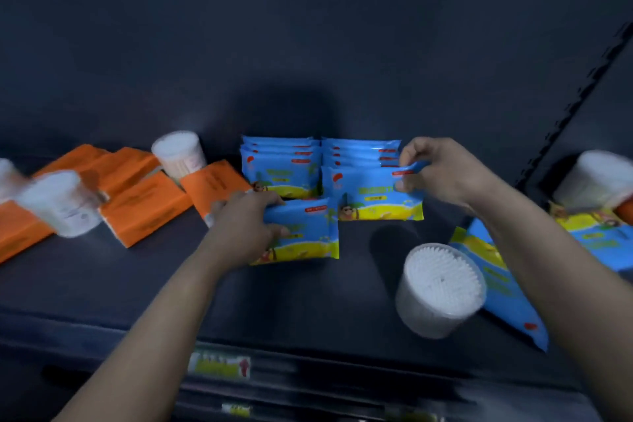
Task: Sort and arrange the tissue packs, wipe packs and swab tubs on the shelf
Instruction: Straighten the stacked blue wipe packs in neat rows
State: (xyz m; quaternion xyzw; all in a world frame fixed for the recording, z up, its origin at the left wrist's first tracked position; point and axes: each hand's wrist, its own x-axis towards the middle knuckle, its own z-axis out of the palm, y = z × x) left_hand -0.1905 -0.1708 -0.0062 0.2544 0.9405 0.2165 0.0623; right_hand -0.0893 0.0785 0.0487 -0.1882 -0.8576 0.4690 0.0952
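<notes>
Two rows of blue wipe packs (281,161) stand at the back middle of the dark shelf (144,284). My left hand (245,226) grips the left edge of a blue wipe pack (308,233) in front of the left row. My right hand (442,171) pinches the top right corner of the front pack (373,195) of the right row. Orange tissue packs (144,209) lie loosely at the left. A swab tub (440,288) stands near the front right, and another tub (180,152) is behind the tissue packs.
More swab tubs sit at the far left (60,202) and far right (599,178). Loose blue wipe packs (503,288) lie at the right, partly under my right forearm. A price label (221,365) is on the shelf's front edge. The image is blurred.
</notes>
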